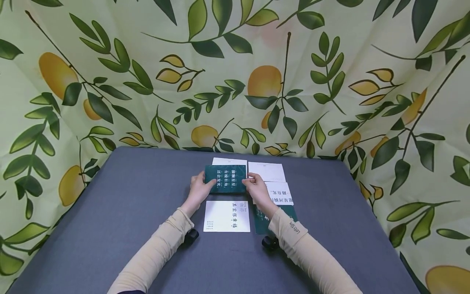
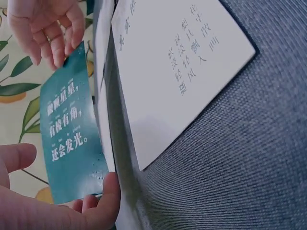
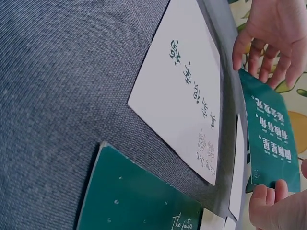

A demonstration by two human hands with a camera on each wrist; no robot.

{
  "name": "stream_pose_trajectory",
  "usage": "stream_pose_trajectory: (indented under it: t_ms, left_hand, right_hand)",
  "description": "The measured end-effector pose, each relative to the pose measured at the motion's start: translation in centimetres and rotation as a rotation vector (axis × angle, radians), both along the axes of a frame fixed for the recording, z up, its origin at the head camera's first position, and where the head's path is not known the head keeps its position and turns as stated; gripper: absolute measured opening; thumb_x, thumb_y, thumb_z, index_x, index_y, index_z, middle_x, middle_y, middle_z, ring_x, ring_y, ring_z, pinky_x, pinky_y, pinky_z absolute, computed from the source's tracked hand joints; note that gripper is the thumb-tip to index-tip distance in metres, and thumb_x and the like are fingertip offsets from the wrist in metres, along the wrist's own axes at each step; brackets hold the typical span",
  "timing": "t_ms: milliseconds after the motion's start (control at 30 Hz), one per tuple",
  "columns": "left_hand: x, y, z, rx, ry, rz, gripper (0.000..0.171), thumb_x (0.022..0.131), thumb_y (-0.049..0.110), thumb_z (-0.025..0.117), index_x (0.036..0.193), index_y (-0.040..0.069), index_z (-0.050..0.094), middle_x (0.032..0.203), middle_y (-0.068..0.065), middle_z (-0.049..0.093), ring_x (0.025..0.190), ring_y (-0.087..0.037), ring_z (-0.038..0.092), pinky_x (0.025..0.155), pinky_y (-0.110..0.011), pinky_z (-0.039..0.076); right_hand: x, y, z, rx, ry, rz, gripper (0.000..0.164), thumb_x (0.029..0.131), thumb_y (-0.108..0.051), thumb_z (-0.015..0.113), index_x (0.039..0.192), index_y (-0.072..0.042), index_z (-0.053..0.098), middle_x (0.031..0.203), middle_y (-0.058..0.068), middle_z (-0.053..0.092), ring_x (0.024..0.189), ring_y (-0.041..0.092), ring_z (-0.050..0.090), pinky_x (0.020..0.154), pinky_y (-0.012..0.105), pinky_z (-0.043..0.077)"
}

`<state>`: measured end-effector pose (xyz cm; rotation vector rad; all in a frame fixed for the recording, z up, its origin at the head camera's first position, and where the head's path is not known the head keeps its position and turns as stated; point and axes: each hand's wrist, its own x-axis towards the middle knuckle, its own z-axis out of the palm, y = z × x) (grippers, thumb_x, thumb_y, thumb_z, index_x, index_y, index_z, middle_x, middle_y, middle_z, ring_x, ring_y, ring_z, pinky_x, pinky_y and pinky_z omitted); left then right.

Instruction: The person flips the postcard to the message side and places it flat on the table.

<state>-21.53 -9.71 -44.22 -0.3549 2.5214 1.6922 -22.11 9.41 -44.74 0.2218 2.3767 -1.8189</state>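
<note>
The held card, green with white Chinese writing, is being kept up above the table, between the two hands, and its written face is looking towards the person. The left hand is pinching its left edge: the thumb is lying on the face, the other fingers are going behind, and the gap between them is only as wide as the thin card. The right hand is pinching the right edge in a similar way, though its fingers are partly hiding one another, so I cannot tell exactly how many are touching.

Just beyond the grip, a white card is showing only its far part, because the held card is covering the rest from the head view. Beyond the right hand, a second white card is lying beside it. To the right of the grip, a lettered card is lying next to that one, and nearer to the person a green card is passing partly under the right forearm. On the near side of the grip, between the forearms, a white written card is lying flat. Well beyond the grip, a leafy cloth is hanging behind the table.
</note>
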Motion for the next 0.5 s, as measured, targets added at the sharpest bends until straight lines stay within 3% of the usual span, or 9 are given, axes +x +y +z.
stream_pose_trajectory:
  t_ms: [333,500]
  left_hand:
    - [-0.02,0.52,0.16,0.016,0.091,0.011,0.065,0.09,0.023,0.057,0.144,0.0,0.027,0.136,-0.022,0.031,0.124,-0.037,0.037,0.1,-0.049,0.038]
    - [-0.09,0.68,0.23,0.044,0.136,0.015,0.062,0.091,0.027,0.057,0.141,0.0,0.031,0.132,-0.021,0.039,0.122,-0.035,0.041,0.1,-0.047,0.039]
  right_hand:
    - [0.01,0.3,0.13,-0.024,0.036,-0.03,0.044,0.097,-0.036,0.047,0.131,-0.008,0.046,0.123,0.012,0.053,0.116,0.026,0.05,0.105,0.043,0.038]
    - [0.03,0.41,0.44,-0.051,0.036,-0.046,0.057,0.096,-0.055,0.032,0.124,-0.008,0.05,0.131,0.011,0.05,0.128,0.03,0.044,0.111,0.045,0.031]
